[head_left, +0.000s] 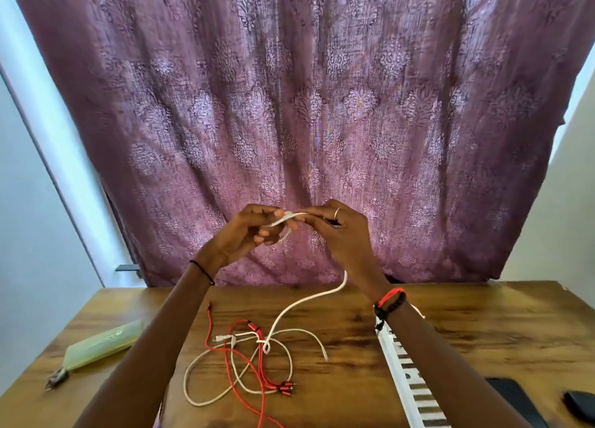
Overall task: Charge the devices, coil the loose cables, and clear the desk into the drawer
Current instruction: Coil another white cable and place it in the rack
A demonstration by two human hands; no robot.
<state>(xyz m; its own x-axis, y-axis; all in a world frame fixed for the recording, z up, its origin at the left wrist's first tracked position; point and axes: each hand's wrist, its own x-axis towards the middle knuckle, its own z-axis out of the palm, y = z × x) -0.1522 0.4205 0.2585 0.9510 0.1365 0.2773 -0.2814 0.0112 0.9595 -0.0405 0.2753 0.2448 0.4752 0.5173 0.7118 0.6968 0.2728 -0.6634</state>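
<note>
Tangled red cable (256, 329) crosses white cable (301, 301); left hand (244, 231) and right hand (341, 234) pinch its raised end; pulling could tighten the knot.

**Inspector A:** Hands?
**Inspector B:** Left hand (248, 231) and right hand (338, 234) raised, fingers (264, 233) pinching one white cable (322, 295) between them.
**Inspector A:** Tabletop (483, 331)?
**Inspector B:** Cable's remainder trails down, tangled with a red cable (285, 389). Pale green pouch (103, 342) lies left.

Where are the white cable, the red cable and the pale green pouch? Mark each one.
white cable (299, 302), head view, on its raised curved stretch.
red cable (285, 388), head view, on the red plugs at its end.
pale green pouch (103, 344), head view, on the middle of its body.
</note>
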